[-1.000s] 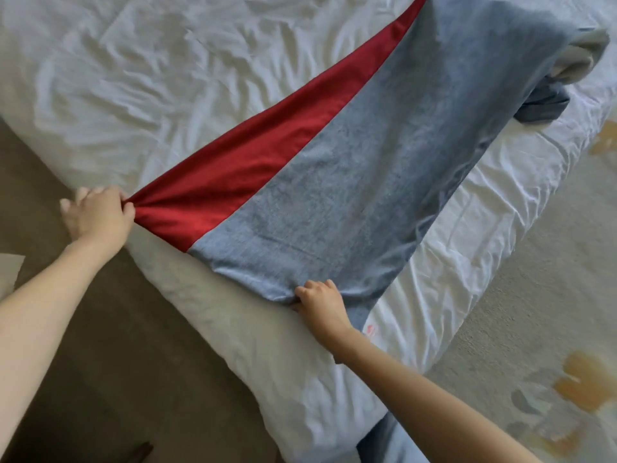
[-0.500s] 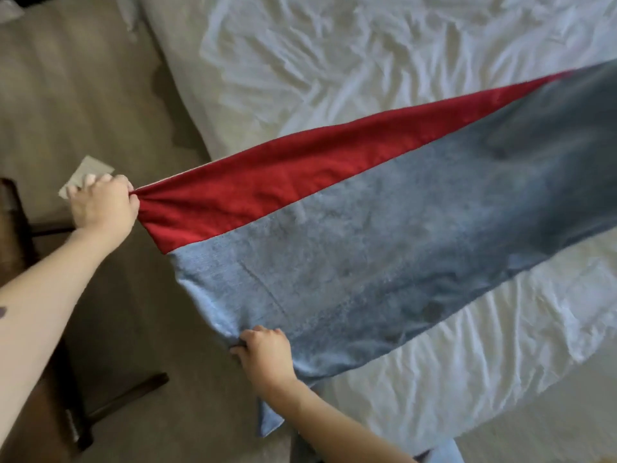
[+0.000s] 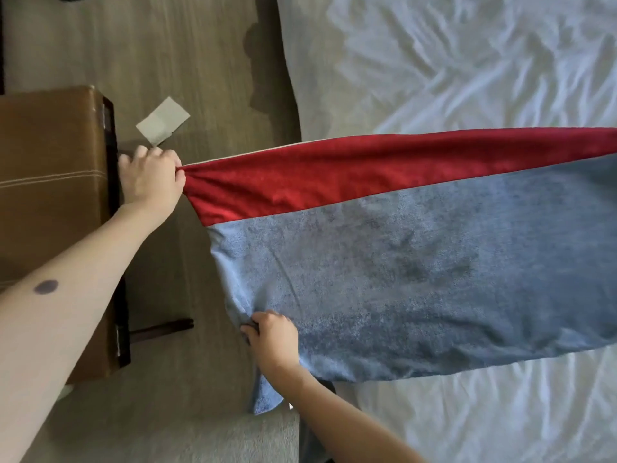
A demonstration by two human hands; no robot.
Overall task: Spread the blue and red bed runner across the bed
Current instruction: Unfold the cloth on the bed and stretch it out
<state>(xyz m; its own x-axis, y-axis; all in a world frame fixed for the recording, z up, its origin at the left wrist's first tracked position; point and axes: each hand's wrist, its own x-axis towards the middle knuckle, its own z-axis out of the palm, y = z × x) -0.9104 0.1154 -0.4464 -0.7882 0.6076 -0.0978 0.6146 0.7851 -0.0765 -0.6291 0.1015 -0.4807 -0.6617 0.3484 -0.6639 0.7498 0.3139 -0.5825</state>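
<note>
Left hand (image 3: 150,178) is pinching the bed runner's (image 3: 400,255) red corner, right hand (image 3: 272,339) is gripping its blue corner. Runner is stretching taut across the rumpled white bed (image 3: 467,78), end overhanging the carpet (image 3: 207,61) beside a brown bench (image 3: 50,195).

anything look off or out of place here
A pale slip of paper lies loose on the floor beside the brown bench. The white sheet is heavily creased, and the bed runner has dark smudgy patches on its blue part.
</note>
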